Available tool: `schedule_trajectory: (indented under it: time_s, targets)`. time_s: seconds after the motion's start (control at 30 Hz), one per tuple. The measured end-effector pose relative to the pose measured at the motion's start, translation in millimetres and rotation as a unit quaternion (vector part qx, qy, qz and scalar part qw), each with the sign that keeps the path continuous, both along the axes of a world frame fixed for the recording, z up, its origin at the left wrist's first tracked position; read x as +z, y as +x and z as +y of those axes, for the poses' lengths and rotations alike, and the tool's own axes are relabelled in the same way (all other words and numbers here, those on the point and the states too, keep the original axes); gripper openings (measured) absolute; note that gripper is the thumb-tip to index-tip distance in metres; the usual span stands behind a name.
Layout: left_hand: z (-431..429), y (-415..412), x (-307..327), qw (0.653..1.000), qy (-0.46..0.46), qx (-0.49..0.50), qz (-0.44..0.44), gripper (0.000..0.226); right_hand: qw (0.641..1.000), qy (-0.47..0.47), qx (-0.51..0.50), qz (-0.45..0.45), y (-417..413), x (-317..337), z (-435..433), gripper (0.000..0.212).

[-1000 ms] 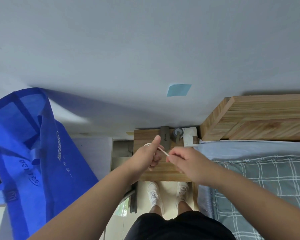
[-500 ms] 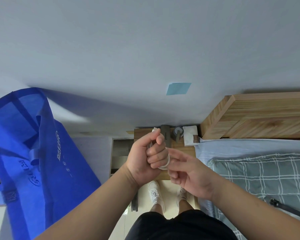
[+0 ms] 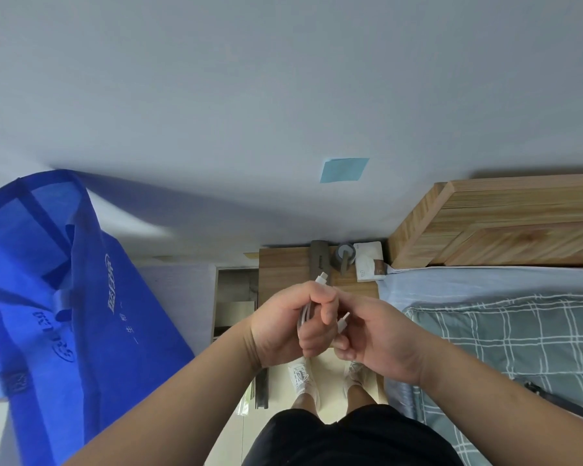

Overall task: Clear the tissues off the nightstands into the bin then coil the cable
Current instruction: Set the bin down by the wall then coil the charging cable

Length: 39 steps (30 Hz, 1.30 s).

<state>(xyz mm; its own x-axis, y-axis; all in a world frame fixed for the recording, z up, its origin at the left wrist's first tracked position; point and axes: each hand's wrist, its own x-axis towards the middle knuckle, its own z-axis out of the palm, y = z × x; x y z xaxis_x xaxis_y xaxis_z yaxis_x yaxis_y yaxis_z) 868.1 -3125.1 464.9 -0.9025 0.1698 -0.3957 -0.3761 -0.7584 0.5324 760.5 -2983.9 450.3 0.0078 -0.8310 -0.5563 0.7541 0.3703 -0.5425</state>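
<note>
White cable [image 3: 306, 318] bundled in left hand [image 3: 285, 326]

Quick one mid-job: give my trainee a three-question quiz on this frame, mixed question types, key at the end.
1. True or false: the left hand grips the coiled white cable.
2. Which sits nearest the headboard on the nightstand? A) dark bar B) grey tape roll C) white box
3. Fill in: a cable plug shows by the ____ hand.

Key: 1 true; 2 C, the white box; 3 right.
</note>
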Motion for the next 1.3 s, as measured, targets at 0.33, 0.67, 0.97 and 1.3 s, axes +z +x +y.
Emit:
schedule_trajectory:
  time_s: [0.33,0.67,0.97,1.3]
  targets:
    - [2.4,-13.9,9.6,0.957,-0.285,-0.009,-0.058,0.038,0.994,-0.017,-0.041,0.103,-7.2,2.4,-9.9,0.043]
    - [8.5,-21.9,26.3,0.89,-0.444,-0.094,-0.05,0.052,0.988,-0.032,-0.091,0.122,-5.0,-10.4,5.6,0.028]
    - [11.2,-17.6,27.1,0.896,-0.437,-0.041,-0.065,0.043,0.985,-0.034,-0.092,0.141,-7.8,-5.7,4.6,0.031]
    - [14.2,-15.7,17.4,0.824,-0.537,0.144,-0.109,0.055,0.984,-0.033,-0.083,0.152,-16.5,-3.5,2.6,0.042]
